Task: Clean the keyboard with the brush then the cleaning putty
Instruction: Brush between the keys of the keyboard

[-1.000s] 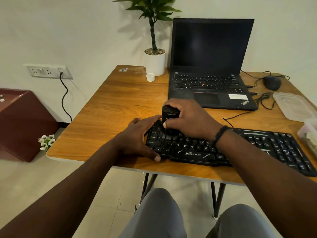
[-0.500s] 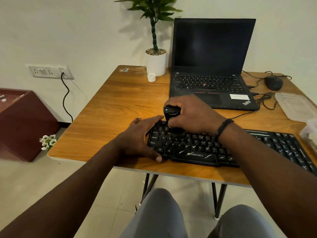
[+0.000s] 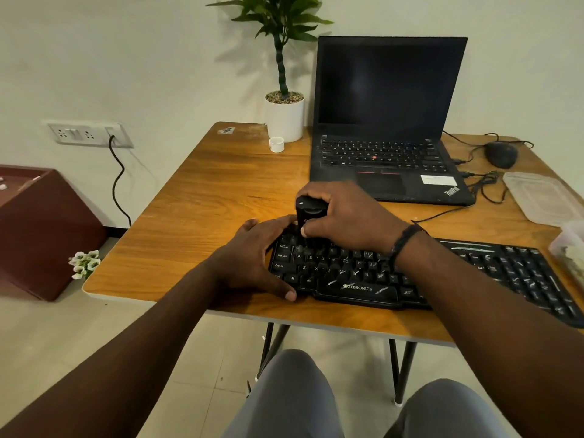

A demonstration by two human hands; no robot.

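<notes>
The left hand [image 3: 252,257] is bracing the keyboard [image 3: 395,273] lying along the counter [image 3: 196,216] front edge; at its 11 o'clock corner the right hand [image 3: 344,216] is holding the brush [image 3: 308,211] upright in a closed grip. Pressing hard is likely risking popped keycaps or the brush slipping.

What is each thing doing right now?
laptop: lid open, screen dark
brush: upright, gripped by right hand
keyboard: flat on table, steadied by left hand
socket cable: plugged in
mouse: untouched
</notes>
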